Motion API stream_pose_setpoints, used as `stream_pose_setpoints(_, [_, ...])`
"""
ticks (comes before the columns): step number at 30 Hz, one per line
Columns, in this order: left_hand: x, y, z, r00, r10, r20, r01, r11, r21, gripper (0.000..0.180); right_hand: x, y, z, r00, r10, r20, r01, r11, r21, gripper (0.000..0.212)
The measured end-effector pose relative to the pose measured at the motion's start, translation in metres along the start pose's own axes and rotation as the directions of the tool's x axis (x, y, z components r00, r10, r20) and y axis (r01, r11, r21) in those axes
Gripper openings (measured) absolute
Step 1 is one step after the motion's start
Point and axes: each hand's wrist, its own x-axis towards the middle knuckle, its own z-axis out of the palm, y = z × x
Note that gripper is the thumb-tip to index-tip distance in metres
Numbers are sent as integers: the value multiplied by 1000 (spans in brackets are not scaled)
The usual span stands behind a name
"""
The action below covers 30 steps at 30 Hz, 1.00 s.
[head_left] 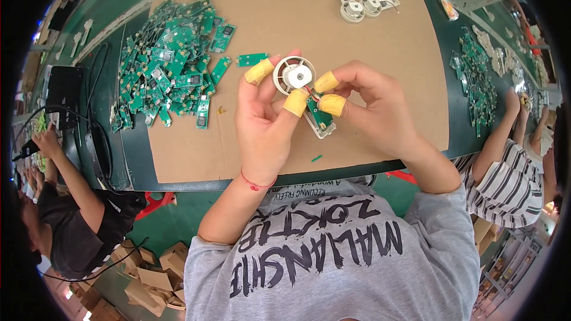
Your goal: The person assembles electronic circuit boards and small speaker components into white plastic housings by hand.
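In my left hand [262, 107] is a cream-white plastic fan housing [289, 62], its round ring up and its handle slanting down to the right. A white round motor [297, 75] sits inside the ring. A green circuit board [321, 116] lies in the handle, partly behind my fingers. With thumb and forefinger, my right hand [369, 101] pinches thin wires [308, 90], one of them red, at the board's upper end. Yellow finger covers wrap the thumb and forefinger of both hands. How the wires meet the board is hidden.
A heap of green circuit boards [172, 65] covers the cardboard sheet's left side, with a single board [252, 59] beside it. Two similar housings [352, 10] lie at the far right. A black cable and adapter [98, 148] run along the left. Co-workers sit on both sides.
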Motion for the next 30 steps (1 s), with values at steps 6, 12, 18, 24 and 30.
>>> stream_pose_setpoints(6, [1, -1, 0, 1000, 8, -8, -8, 1000, 10, 43, -1, 5, 0, 998, -58, 8, 58, 995, -85, 19])
stream_pose_setpoints(12, [3, 1, 2, 999, -36, -20, 35, 999, -39, 42, -2, 5, 1, 994, -113, 15, 113, 974, -198, 22])
stream_pose_setpoints(18, [3, 5, 1, 991, -130, -13, 130, 991, -17, 39, -1, 6, 0, 989, -147, 17, 146, 956, -256, 26])
stream_pose_setpoints(24, [1, 12, 4, 982, -188, 5, 187, 980, -71, 39, -2, 12, 0, 998, -63, 16, 65, 970, -235, 31])
stream_pose_setpoints(30, [1, 5, 7, 992, -116, -48, 116, 993, -6, 40, -2, 12, 2, 994, 108, -3, -106, 966, -236, 35])
